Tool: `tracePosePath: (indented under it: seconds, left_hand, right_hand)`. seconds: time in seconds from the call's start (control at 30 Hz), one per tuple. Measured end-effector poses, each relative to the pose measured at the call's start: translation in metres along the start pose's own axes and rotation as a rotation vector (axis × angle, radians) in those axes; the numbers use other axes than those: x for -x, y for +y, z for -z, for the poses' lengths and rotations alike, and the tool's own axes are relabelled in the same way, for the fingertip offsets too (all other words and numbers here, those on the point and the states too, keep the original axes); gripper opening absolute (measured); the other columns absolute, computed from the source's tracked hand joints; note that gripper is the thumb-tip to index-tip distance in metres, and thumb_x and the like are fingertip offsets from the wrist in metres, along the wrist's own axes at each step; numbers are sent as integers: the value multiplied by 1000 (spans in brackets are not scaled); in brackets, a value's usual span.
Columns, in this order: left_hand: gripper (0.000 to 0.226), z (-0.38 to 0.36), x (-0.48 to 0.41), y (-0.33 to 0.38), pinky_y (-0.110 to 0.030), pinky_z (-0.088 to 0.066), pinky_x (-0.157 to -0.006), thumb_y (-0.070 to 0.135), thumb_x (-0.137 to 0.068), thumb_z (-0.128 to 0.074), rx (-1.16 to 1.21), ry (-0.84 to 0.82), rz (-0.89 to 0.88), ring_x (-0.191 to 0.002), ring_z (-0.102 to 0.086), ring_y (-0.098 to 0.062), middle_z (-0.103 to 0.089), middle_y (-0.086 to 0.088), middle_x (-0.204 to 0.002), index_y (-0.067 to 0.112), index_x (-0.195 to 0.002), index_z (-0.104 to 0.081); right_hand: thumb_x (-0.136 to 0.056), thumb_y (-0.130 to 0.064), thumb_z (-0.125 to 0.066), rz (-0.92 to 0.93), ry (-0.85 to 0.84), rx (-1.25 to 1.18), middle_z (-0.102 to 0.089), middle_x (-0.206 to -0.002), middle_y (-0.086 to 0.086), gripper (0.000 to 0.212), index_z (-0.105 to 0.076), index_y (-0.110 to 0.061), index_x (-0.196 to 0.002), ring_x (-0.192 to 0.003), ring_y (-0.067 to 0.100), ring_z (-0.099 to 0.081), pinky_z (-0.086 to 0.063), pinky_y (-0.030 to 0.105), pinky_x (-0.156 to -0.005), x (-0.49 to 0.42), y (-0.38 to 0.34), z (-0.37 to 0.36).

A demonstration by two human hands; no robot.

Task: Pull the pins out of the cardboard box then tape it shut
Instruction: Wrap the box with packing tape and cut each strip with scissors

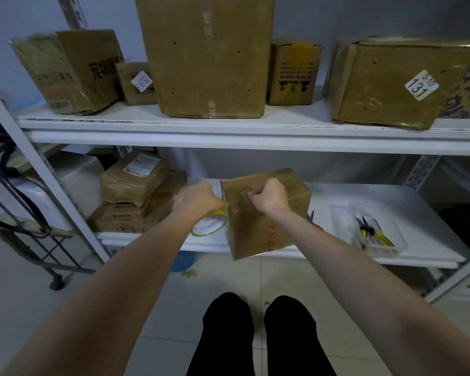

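- Nearest in, the tape roll point(209, 225): the left hand point(198, 198) grips it from above, just beside the box's left edge.
- The box point(258, 234) sits at the lower shelf's point(391, 194) front lip, top up. Its long axis seems to run left-right.
- The right hand point(269, 196) is clenched on the box top, pinching what looks like a clear tape strip point(245, 196).
- Best now: keep that strip taut, lay it flat, then press it down.

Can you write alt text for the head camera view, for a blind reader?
A person's left hand grips a tape roll beside a cardboard box on a white shelf, while the right hand pinches a clear tape strip on the box's top. Pliers lie in a clear tray to the right.
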State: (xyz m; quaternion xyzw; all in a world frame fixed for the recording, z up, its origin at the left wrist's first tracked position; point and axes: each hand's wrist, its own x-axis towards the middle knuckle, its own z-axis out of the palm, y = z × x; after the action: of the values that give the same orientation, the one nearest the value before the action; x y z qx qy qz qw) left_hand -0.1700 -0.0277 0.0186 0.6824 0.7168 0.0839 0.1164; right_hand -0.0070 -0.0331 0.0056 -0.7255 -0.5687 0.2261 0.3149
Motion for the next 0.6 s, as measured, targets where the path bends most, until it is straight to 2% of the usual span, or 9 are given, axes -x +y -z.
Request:
tracePosePath:
  seconds: [0.1, 0.2, 0.33, 0.47, 0.6]
  left_hand:
    - [45, -2, -7, 2, -30, -40, -72, 57, -73, -66, 15, -65, 25, -96, -60, -26, -61, -4, -97, 18, -92, -53]
    - [46, 2, -16, 5, -29, -42, -71, 58, -70, -68, 6, -84, 5, -95, -60, -26, -59, -4, -94, 18, -88, -54]
    - [44, 5, -28, 8, -31, -46, -71, 59, -65, -70, -13, -92, 1, -90, -62, -27, -63, -7, -94, 21, -78, -52]
    - [46, 3, -30, 13, -29, -45, -73, 56, -69, -71, -51, -128, 9, -90, -58, -24, -56, -2, -91, 18, -92, -55]
    - [47, -3, -31, 14, -30, -46, -78, 54, -70, -72, -47, -180, 33, -94, -60, -24, -56, -2, -91, 17, -93, -54]
  right_hand:
    - [-89, -21, -65, 21, -1, 31, -65, -82, 6, 17, -68, -9, -77, -84, 21, -63, -44, 24, -68, 0, 4, 0]
    - [-90, -19, -63, 66, 27, 71, -57, -75, 1, 15, -70, -9, -81, -71, 16, -52, -38, 20, -66, 0, 3, 6]
    - [-91, -18, -62, 113, 47, 114, -56, -74, 0, 14, -63, -15, -77, -66, 14, -46, -35, 17, -65, 0, 4, 8]
    - [-92, -18, -61, 153, 54, 177, -55, -77, 0, 10, -68, -12, -89, -66, 14, -46, -35, 17, -65, 2, 8, 7]
    - [-93, -21, -60, 186, 55, 234, -54, -78, 0, 12, -68, -12, -92, -68, 15, -46, -35, 17, -61, 3, 9, 7]
